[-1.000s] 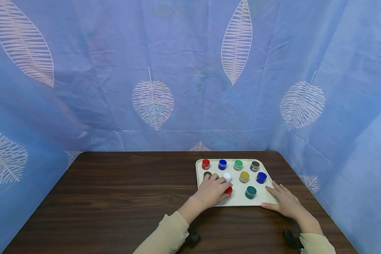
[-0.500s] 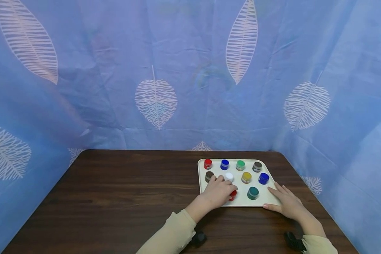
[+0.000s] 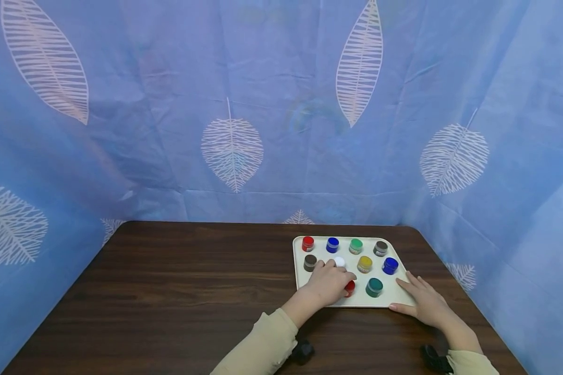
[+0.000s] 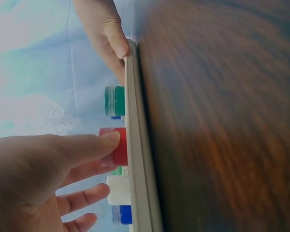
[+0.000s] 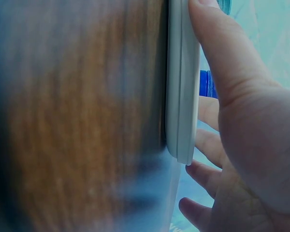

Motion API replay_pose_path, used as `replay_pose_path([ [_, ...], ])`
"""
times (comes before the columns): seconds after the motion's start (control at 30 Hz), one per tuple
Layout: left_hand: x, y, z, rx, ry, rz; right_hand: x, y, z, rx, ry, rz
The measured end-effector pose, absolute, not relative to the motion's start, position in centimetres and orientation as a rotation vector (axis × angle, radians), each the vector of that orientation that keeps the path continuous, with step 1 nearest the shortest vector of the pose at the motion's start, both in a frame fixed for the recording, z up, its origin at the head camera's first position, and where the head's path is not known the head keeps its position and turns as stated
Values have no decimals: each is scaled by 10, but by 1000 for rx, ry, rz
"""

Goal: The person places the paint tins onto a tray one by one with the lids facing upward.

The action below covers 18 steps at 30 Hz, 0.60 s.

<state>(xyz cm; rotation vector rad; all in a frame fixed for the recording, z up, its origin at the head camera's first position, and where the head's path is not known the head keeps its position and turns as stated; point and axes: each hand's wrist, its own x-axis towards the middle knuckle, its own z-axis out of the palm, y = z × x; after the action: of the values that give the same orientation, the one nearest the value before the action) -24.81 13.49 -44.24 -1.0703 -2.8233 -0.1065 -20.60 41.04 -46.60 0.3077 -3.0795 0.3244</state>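
Observation:
My left hand (image 3: 327,285) pinches a small red paint jar (image 3: 350,289) near the front edge of a white tray (image 3: 356,301). In the left wrist view, the thumb lies against the red jar's near side, and the jar's base is right at the tray. Two fingers spread out beside a white jar (image 4: 118,190). A dark green jar (image 3: 374,287) stands just right of the red one. My right hand (image 3: 427,302) rests on the tray's right front corner, fingers spread along the side edge and thumb at the front edge.
More jars stand in rows on the tray: a red jar (image 3: 307,244), a light green jar (image 3: 355,246), a yellow jar (image 3: 364,264), a blue jar (image 3: 390,266) and a brown jar (image 3: 310,263), among others. A dark wood table (image 3: 169,291) lies beneath, before a blue leaf-patterned curtain (image 3: 281,130).
My left hand and the red jar have shifted right, closer to the dark green jar, uncovering the brown jar. The right hand stays at the tray corner. The head view has shifted slightly.

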Motion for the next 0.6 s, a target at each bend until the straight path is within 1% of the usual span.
replay_pose_path([
  [0.23, -245, 110, -437, -1078, -2769, -76, -214, 406, -468, 338, -3090, 343],
  [0.6, -234, 62, -420, -1027, -2726, -106, -214, 410, -454, 334, -3158, 314],
])
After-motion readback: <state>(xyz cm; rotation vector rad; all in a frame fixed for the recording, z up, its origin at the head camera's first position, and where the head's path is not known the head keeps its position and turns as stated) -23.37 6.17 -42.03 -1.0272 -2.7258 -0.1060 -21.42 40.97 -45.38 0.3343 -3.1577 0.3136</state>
